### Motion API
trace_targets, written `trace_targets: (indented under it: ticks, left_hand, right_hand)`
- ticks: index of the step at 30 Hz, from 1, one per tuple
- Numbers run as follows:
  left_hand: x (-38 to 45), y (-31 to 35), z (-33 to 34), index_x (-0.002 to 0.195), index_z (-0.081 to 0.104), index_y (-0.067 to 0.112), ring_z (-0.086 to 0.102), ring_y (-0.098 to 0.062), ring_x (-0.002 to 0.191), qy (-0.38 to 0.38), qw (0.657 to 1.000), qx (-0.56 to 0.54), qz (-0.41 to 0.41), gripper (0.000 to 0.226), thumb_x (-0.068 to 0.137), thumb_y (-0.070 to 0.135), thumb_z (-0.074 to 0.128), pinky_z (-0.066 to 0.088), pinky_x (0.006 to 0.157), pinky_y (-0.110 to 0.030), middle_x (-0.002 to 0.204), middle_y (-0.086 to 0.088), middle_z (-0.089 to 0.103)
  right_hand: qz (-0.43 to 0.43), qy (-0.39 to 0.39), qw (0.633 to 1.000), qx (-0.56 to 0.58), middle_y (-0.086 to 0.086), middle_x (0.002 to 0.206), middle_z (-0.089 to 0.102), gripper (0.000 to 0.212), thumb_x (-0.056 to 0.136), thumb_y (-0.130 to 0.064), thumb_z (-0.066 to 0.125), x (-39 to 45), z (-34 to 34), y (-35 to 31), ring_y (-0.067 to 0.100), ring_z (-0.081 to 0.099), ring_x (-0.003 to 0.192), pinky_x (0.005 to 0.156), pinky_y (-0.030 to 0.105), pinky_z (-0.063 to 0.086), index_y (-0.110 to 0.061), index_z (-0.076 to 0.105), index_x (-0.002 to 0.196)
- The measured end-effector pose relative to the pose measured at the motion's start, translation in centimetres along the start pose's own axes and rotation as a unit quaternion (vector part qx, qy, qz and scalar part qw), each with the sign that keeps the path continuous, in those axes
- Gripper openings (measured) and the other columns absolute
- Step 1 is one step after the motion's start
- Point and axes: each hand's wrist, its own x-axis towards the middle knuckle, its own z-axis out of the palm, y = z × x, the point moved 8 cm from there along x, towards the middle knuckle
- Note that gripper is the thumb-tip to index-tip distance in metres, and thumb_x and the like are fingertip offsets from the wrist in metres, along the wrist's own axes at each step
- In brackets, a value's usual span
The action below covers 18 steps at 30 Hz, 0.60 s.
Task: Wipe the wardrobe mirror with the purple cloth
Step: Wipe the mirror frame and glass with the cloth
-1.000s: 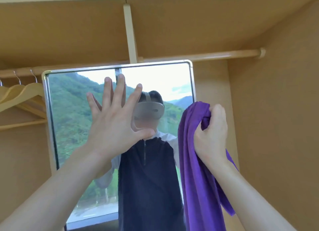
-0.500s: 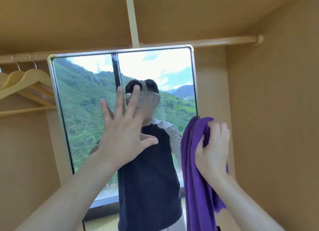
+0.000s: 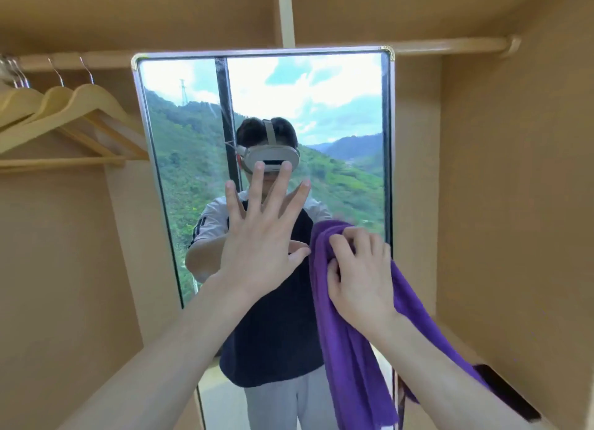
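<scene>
Since a second earlier, your view had tipped downward, so more of the lower mirror (image 3: 199, 179) showed, and both your hands sat lower against the glass. Your left hand (image 3: 260, 246) was released, fingers straight and spread, palm toward the mirror near its middle; whether it touched the glass I could not tell. Your right hand (image 3: 360, 278) was clenched around a bunched fold of the purple cloth (image 3: 350, 359), just beside the left thumb, near the mirror's right edge. The rest of the cloth hung down below your wrist along the lower right of the mirror. Wooden hangers (image 3: 64, 114) hung from the rail (image 3: 450, 44) on the left.
</scene>
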Motion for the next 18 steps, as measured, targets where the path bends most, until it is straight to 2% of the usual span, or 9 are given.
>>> trace_targets:
  ticks: [4, 7, 9, 13, 18]
  left_hand:
    - [-1.3, 0.2, 0.5, 0.160, 0.014, 0.026, -0.010, -0.037, 0.154, -0.006, 1.000, -0.017, 0.009, 0.093, 0.085, 0.050, 0.063, 0.007, 0.117, -0.070, 0.169, -0.005, -0.006]
    - [-3.0, 0.7, 1.0, 0.160, 0.017, 0.027, -0.009, -0.034, 0.155, -0.013, 0.999, -0.046, 0.015, 0.089, 0.084, 0.038, 0.062, 0.007, 0.119, -0.066, 0.169, -0.004, -0.004]
    - [-4.7, 1.1, 1.6, 0.159, 0.019, 0.027, -0.009, -0.032, 0.155, -0.031, 0.997, -0.063, 0.021, 0.089, 0.083, 0.037, 0.062, 0.008, 0.120, -0.064, 0.169, -0.002, -0.005]
    - [-8.4, 1.0, 3.2, 0.160, 0.018, 0.027, -0.009, -0.031, 0.155, -0.075, 0.995, -0.061, 0.017, 0.091, 0.080, 0.033, 0.063, 0.010, 0.119, -0.065, 0.169, -0.001, -0.006]
    - [-10.7, -0.8, 3.6, 0.159, 0.020, 0.028, -0.005, -0.032, 0.155, -0.097, 0.993, -0.065, -0.001, 0.092, 0.079, 0.028, 0.065, 0.014, 0.119, -0.064, 0.169, -0.001, -0.002]
  right_hand:
    - [0.018, -0.063, 0.996, 0.057, -0.002, 0.100, 0.050, 0.027, 0.079, -0.006, 0.067, -4.9, 1.2, 0.2, 0.021, 0.047, 0.091, 0.076, 0.038, 0.051, -0.018, 0.051, 0.097]
    - [0.107, -0.081, 0.978, 0.157, -0.012, 0.097, 0.044, 0.031, 0.081, -0.004, 0.064, -6.4, 1.0, 0.5, 0.010, 0.043, 0.093, 0.081, 0.019, 0.042, -0.026, 0.048, 0.095]
    - [0.184, -0.076, 0.955, 0.222, -0.016, 0.095, 0.045, 0.032, 0.084, -0.003, 0.062, -7.0, 0.9, 0.7, 0.006, 0.045, 0.095, 0.082, 0.014, 0.038, -0.029, 0.046, 0.090]
    - [0.278, -0.069, 0.915, 0.284, -0.010, 0.097, 0.053, 0.021, 0.087, -0.003, 0.060, -7.0, 0.6, 1.4, 0.011, 0.055, 0.093, 0.081, 0.025, 0.043, -0.023, 0.055, 0.093]
    - [0.337, -0.034, 0.889, 0.309, -0.012, 0.098, 0.059, 0.019, 0.091, -0.009, 0.059, -5.6, -0.9, 3.0, 0.003, 0.057, 0.092, 0.079, 0.022, 0.044, -0.028, 0.057, 0.092]
